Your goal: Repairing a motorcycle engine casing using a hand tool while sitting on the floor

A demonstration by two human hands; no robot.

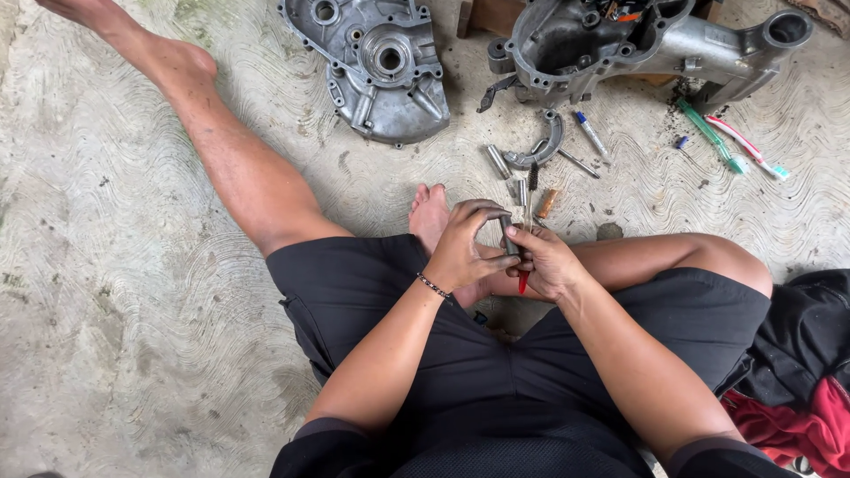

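Concrete floor [115,292], grey, with swirled trowel marks and some greenish staining at top, looks like outdoor or workshop ground; no walls visible. Person sits on it, left leg stretched toward upper left, right leg folded, bare foot [430,215] just beyond the hands. Left hand [462,246], beaded bracelet on wrist, fingers curled around a small dark metal part [506,232] held above the lap. Right hand [547,262] clenched on a red-tipped tool [523,281], red end poking down below the fist; thumb presses toward the same metal part, so both hands meet on it. Past the foot lies a scatter of small parts: curved brake shoe [547,142], short metal pins [498,161], copper-coloured piece [546,204], blue-capped marker [590,133]. Further up, flat engine cover [376,66] at centre-left, bigger engine casing [646,40] at top right, well apart from the hands. Two toothbrushes [730,146], green and red-white, lie right of the casing. Dark and red cloth pile [801,389] sits beside the right thigh. Foot and knees partly block the way from hands to the loose parts.
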